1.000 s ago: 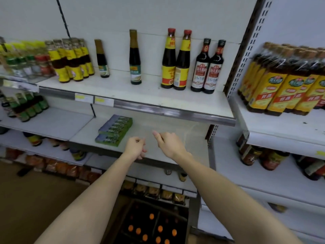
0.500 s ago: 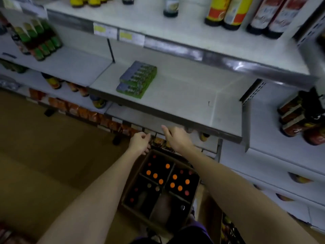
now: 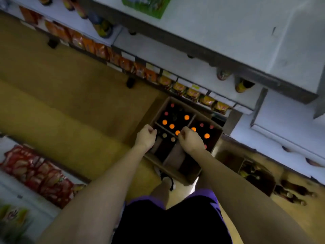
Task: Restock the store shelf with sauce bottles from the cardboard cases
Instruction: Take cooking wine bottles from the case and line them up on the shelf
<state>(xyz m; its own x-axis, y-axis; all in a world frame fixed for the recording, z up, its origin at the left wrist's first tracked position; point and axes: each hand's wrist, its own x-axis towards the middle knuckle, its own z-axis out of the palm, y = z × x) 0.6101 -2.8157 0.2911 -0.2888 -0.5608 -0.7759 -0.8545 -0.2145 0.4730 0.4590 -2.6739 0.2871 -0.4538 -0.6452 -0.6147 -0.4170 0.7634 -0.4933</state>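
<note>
An open brown cardboard case (image 3: 177,166) split into compartments by cardboard dividers is seen on the tan floor (image 3: 73,95), directly below the person and against the foot of the white metal store shelf (image 3: 228,29). Dark sauce bottles with orange caps (image 3: 186,117) are stood upright in the far compartments, their round tops glowing against the dark interior; two paler caps are seen in the near-left compartment, while the nearest compartments look largely bare, though the dim light makes this uncertain.

The left hand (image 3: 146,137) is held above the left edge of the case with its fingers curled into a loose fist, and nothing is seen in it. The right hand (image 3: 190,139) is held above the middle of the case, fingers likewise curled in; whether a cap is being pinched beneath them cannot be told, since the fingertips are hidden.

A second open cardboard case (image 3: 253,171) with dark bottles is set on the floor to the right, well apart from the hands. Orange packets (image 3: 98,48) are lined along the low shelf edge, and a green box (image 3: 149,5) is laid on the upper shelf board. Red packaged goods (image 3: 35,171) are stacked at the lower left. Dark shorts with purple trim (image 3: 175,222) are seen at the bottom.
</note>
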